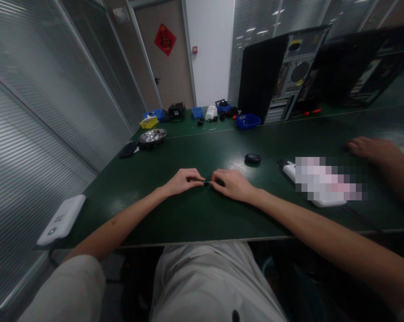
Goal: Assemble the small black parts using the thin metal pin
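Over the green tabletop, my left hand and my right hand come close together. Between their fingertips is a small dark piece, too small to name. My left thumb and index finger pinch toward it from the left. The right thumb and fingers are closed at its other side, and a thin pale bit shows by their tips. A black, rounded object, like a closed small case or a mouse, lies beyond my right hand.
A metal dish with small parts stands at the far left near a black flat item. Blue bins and a computer tower line the back. White devices lie at both sides. Another person's hand rests at right.
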The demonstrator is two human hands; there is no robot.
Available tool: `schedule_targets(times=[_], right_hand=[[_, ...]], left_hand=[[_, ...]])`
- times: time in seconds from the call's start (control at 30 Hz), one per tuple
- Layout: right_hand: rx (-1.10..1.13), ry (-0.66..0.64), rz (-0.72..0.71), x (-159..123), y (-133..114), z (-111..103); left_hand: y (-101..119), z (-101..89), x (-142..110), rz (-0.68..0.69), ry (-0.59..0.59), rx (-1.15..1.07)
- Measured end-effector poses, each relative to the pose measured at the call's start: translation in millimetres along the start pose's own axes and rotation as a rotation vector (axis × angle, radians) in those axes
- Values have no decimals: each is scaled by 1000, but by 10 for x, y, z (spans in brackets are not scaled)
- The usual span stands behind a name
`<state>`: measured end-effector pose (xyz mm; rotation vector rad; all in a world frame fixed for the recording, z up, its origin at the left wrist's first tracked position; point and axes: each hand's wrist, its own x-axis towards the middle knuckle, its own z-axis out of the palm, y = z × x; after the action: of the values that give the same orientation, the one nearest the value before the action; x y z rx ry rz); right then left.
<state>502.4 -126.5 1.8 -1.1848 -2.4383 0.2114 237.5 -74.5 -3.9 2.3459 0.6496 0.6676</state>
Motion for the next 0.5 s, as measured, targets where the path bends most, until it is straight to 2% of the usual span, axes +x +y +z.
schedule_targets(times=[0.23, 0.5], right_hand=[[-44, 5, -17, -8, 9, 38], [-28, 12, -22, -2, 19, 62]], left_hand=[[-59, 4, -13, 33, 4, 78], [-58, -9, -12, 47, 3, 54]])
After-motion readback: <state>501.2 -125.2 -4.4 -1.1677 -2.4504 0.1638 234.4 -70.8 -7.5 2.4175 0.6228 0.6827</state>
